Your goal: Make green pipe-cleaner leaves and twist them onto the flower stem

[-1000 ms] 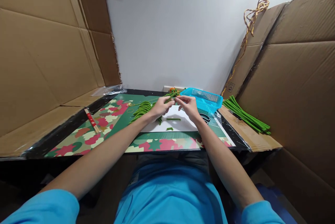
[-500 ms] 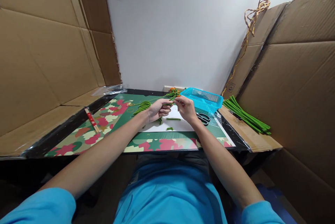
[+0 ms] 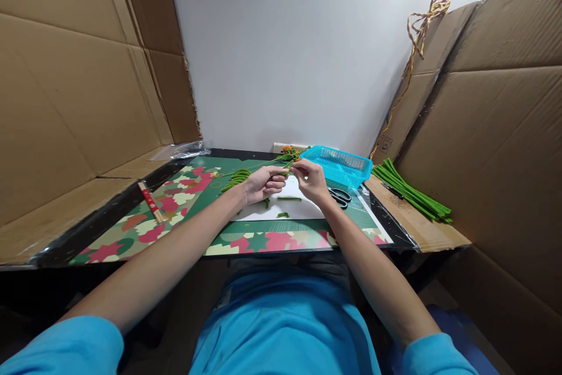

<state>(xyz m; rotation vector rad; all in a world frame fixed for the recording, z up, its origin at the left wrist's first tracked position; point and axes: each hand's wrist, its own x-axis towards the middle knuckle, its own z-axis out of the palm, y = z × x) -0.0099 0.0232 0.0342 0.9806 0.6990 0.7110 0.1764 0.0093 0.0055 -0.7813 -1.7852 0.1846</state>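
Note:
My left hand (image 3: 263, 183) and my right hand (image 3: 312, 180) meet fingertip to fingertip above a white sheet of paper (image 3: 302, 209). Both pinch a thin green pipe cleaner (image 3: 288, 166), mostly hidden by the fingers. Just behind them lies an orange-and-green pipe-cleaner piece (image 3: 290, 151), perhaps a flower; where it ends and the held stem begins is hard to tell. Several curved green pipe cleaners (image 3: 236, 180) lie in a row left of my left hand. On the paper are a short straight green length (image 3: 289, 198) and a small green scrap (image 3: 283, 214).
A blue plastic basket (image 3: 366, 170) stands at the back right, with black-handled scissors (image 3: 341, 197) in front. Farther right, a bundle of green pipe cleaners (image 3: 413, 193) lies on cardboard. Paper-wrapped chopsticks (image 3: 150, 200) lie at left. Cardboard walls (image 3: 79, 94) flank the table.
The view has shifted slightly. Both hands keep their pinch at nearly the same spot, with only small movement of the fingers.

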